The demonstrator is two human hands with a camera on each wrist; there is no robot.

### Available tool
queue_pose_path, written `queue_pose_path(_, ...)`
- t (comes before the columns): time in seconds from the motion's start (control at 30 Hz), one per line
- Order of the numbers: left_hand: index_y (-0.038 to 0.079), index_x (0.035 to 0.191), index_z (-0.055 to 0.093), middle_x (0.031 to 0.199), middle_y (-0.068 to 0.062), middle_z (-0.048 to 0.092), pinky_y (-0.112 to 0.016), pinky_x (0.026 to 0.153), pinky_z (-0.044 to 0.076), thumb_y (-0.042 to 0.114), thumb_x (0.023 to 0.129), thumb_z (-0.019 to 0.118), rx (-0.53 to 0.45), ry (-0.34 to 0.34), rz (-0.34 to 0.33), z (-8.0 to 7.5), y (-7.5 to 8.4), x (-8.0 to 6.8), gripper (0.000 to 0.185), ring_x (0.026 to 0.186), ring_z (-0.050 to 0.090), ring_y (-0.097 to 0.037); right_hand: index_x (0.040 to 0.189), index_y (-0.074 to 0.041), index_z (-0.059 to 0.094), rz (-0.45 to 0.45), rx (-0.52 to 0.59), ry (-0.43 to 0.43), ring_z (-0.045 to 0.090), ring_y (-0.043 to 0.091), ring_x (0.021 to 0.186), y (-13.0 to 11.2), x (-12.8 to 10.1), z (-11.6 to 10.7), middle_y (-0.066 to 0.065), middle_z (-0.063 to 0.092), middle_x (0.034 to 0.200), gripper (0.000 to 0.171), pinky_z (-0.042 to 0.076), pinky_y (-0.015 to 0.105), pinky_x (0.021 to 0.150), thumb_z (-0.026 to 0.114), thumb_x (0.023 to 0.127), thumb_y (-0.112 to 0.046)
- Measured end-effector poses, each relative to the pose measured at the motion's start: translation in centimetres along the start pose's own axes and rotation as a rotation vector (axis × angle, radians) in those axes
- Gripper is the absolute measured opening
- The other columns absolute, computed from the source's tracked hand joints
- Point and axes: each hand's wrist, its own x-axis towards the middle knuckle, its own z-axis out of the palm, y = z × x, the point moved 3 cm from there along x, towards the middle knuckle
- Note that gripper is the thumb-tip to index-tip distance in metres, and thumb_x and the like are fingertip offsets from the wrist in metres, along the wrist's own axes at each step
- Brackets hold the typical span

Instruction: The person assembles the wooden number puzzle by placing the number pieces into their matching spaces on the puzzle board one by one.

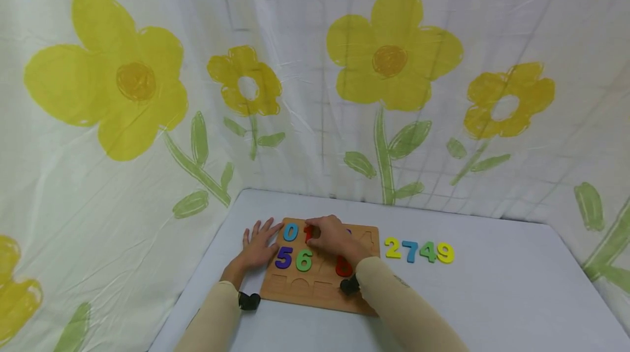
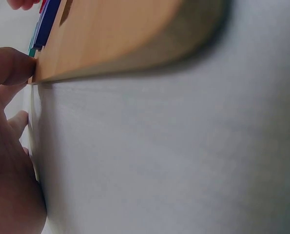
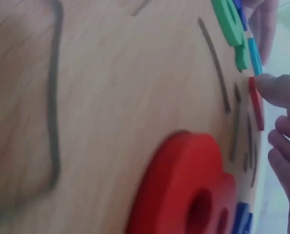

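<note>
A wooden number board [image 1: 315, 301] lies on the table, with loose number pieces set in it. My right hand [image 1: 334, 236] reaches over its upper part and pinches the red number 1 [image 1: 308, 232] between thumb and fingers; in the right wrist view the thumb [image 3: 276, 90] presses that red piece [image 3: 256, 105]. Fingers spread, my left hand [image 1: 258, 249] rests at the board's left edge, its thumb [image 2: 18, 67] against the side. Near it are a light blue 0 [image 1: 290, 232], a purple 5 [image 1: 284, 258] and a green 6 [image 1: 304, 260]. A red 8 [image 1: 344, 268] sits partly behind my right wrist.
Right of the board, a yellow 2 [image 1: 392, 247], blue 7 [image 1: 410, 251], green 4 [image 1: 428, 252] and yellow 9 [image 1: 445, 253] lie in a row on the white table [image 1: 492, 286]. Behind hangs a white curtain [image 1: 300, 139] painted with yellow flowers.
</note>
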Motion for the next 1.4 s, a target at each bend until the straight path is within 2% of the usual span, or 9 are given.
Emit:
queue_pose_path(0.1,0.012,0.164,0.05,0.178,-0.026,0.028,-0.079,0.128,-0.004,0.015,0.102,0.06,-0.009,0.003,0.006,-0.1,0.2,-0.1,0.063,0.166,0.008,-0.058,0.147,-0.009,0.071,-0.011,-0.002,0.012,0.073,0.026,0.123,-0.3,-0.3,-0.8,0.008,0.077,0.14,0.055,0.06,0.042,0.108,0.084,0.095,-0.022)
queue_pose_path(0.2,0.011,0.164,0.05,0.178,-0.026,0.028,-0.079,0.128,-0.005,0.015,0.102,0.06,-0.021,0.004,0.006,-0.1,0.2,0.0,0.063,0.166,0.008,-0.059,0.149,-0.008,0.069,-0.009,0.017,0.001,0.075,0.03,0.091,-0.6,-0.6,-1.8,0.015,0.083,0.113,0.057,0.063,0.042,0.085,0.084,0.095,-0.022)
queue_pose_path(0.3,0.011,0.164,0.05,0.177,-0.028,0.029,-0.079,0.128,-0.006,0.015,0.102,0.06,-0.031,0.014,0.015,0.2,0.0,0.0,0.063,0.165,0.008,-0.059,0.149,-0.007,0.068,-0.009,0.026,0.0,0.074,0.035,0.087,-0.8,-0.9,-2.9,0.019,0.082,0.111,0.06,0.063,0.046,0.085,0.086,0.094,-0.023)
queue_pose_path(0.43,0.011,0.165,0.049,0.178,-0.028,0.027,-0.078,0.128,-0.008,0.017,0.101,0.057,-0.039,0.018,0.021,0.6,-0.4,0.1,0.065,0.165,0.006,-0.059,0.147,-0.009,0.07,-0.035,-0.006,0.033,0.075,0.032,0.121,-0.3,-1.7,-4.5,0.012,0.078,0.135,0.059,0.059,0.05,0.109,0.088,0.093,-0.026)
queue_pose_path(0.57,0.012,0.165,0.048,0.179,-0.027,0.026,-0.078,0.128,-0.008,0.017,0.102,0.058,-0.038,0.006,0.008,0.7,-0.5,0.1,0.065,0.166,0.005,-0.058,0.144,-0.008,0.072,-0.088,-0.025,0.058,0.078,0.03,0.108,0.8,-3.1,-5.9,0.011,0.084,0.119,0.057,0.061,0.049,0.105,0.089,0.093,-0.026)
queue_pose_path(0.63,0.012,0.165,0.048,0.179,-0.026,0.026,-0.079,0.128,-0.008,0.016,0.103,0.059,-0.031,-0.001,0.002,0.6,-0.4,0.0,0.064,0.166,0.005,-0.058,0.144,-0.009,0.073,-0.094,-0.032,0.062,0.078,0.029,0.11,1.4,-4.0,-6.6,0.009,0.084,0.117,0.057,0.062,0.049,0.104,0.09,0.092,-0.027)
queue_pose_path(0.83,0.014,0.166,0.048,0.179,-0.025,0.026,-0.079,0.128,-0.006,0.016,0.104,0.06,-0.011,-0.005,0.004,0.4,-0.2,-0.1,0.063,0.166,0.006,-0.058,0.145,-0.014,0.072,-0.044,-0.005,0.06,0.072,0.031,0.133,2.8,-6.9,-8.9,0.007,0.078,0.137,0.059,0.059,0.054,0.11,0.09,0.092,-0.032)
queue_pose_path(1.2,0.012,0.164,0.049,0.177,-0.029,0.028,-0.079,0.127,-0.009,0.02,0.101,0.058,-0.061,0.045,0.048,0.9,-0.8,0.0,0.064,0.165,0.006,-0.06,0.145,-0.014,0.073,-0.006,-0.004,0.118,0.072,0.038,0.131,5.7,-12.1,-11.9,0.007,0.075,0.143,0.062,0.059,0.057,0.108,0.089,0.092,-0.041)
queue_pose_path(1.4,0.012,0.166,0.047,0.179,-0.027,0.025,-0.078,0.127,-0.011,0.02,0.102,0.058,-0.063,0.031,0.042,1.1,-1.3,0.5,0.065,0.165,0.003,-0.059,0.145,-0.014,0.072,0.017,-0.001,0.142,0.073,0.038,0.13,7.6,-15.1,-13.0,0.008,0.074,0.144,0.062,0.06,0.058,0.106,0.092,0.09,-0.035)
